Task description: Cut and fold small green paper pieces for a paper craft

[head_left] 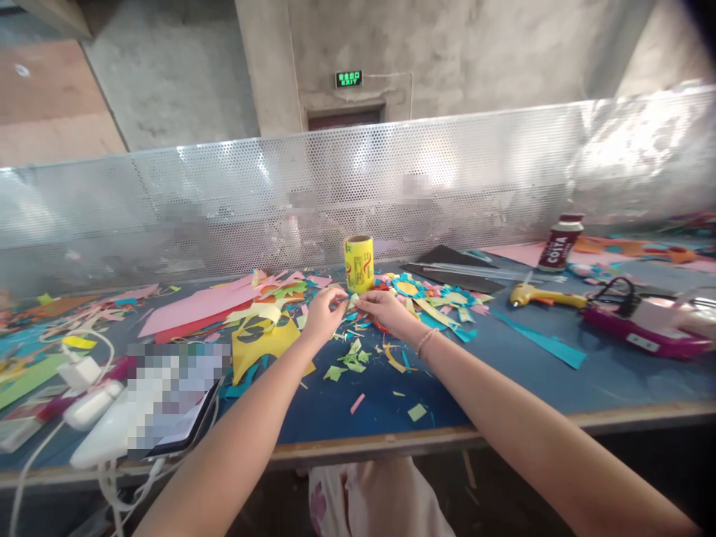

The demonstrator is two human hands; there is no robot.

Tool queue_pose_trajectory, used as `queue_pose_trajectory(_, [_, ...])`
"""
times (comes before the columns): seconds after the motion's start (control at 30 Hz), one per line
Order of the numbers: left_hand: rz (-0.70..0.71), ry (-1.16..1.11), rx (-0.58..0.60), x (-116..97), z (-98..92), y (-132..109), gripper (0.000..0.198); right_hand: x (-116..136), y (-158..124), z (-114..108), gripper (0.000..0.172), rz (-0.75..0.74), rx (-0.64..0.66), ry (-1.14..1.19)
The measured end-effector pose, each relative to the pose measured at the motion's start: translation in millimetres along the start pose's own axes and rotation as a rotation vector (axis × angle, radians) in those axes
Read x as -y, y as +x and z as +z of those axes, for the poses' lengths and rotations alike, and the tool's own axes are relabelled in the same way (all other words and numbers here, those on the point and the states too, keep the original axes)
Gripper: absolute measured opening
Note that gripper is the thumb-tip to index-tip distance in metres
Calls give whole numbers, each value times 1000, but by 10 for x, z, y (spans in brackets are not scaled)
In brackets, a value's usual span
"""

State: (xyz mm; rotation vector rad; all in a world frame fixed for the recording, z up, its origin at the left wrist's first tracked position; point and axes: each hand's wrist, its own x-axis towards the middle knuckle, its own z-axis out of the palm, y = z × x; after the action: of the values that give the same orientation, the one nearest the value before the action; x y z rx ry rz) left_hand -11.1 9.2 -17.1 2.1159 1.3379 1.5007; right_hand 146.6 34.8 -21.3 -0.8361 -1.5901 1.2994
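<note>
Both hands meet at the middle of the blue table, just in front of a yellow roll of tape [359, 265] standing upright. Between the fingertips is a small pale green piece of paper [353, 301]. My left hand [325, 313] pinches its left side. My right hand [385, 309], with a band round the wrist, pinches it from the right. Below them lies a little heap of light green paper scraps [353, 358]. A yellow sheet with cut-out holes [268, 344] is left of my left hand. Blue and yellow paper flowers [407, 286] lie beyond my right hand.
On the right are a yellow glue gun [548, 297], a purple power strip [643, 333] and a dark red bottle [561, 242]. A tablet [190, 418] with white chargers and cables is at left. A perforated metal screen [235, 209] borders the back.
</note>
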Motion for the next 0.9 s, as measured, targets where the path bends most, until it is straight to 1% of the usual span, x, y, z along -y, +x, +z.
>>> queue_pose_trajectory(0.1, [32,19,26,-48,-9,-10,13,-14,10,-14,29,-4,5,-5])
queue_pose_trajectory(0.23, [10,-35,82,-80,5,-36,20,-46,36,-35,31,-22,8,5])
queue_pose_trajectory(0.4, [-21,-78,112,-91,6,-39,24,-34,40,-49,32,-44,6,-49])
queue_pose_trajectory(0.63, [-78,-111,87,-105,13,-37,24,-5,36,-61,34,-125,-15,-140])
queue_pose_trajectory(0.9, [-215,-241,64,12,32,12,33,22,10,-51,32,-134,13,-176])
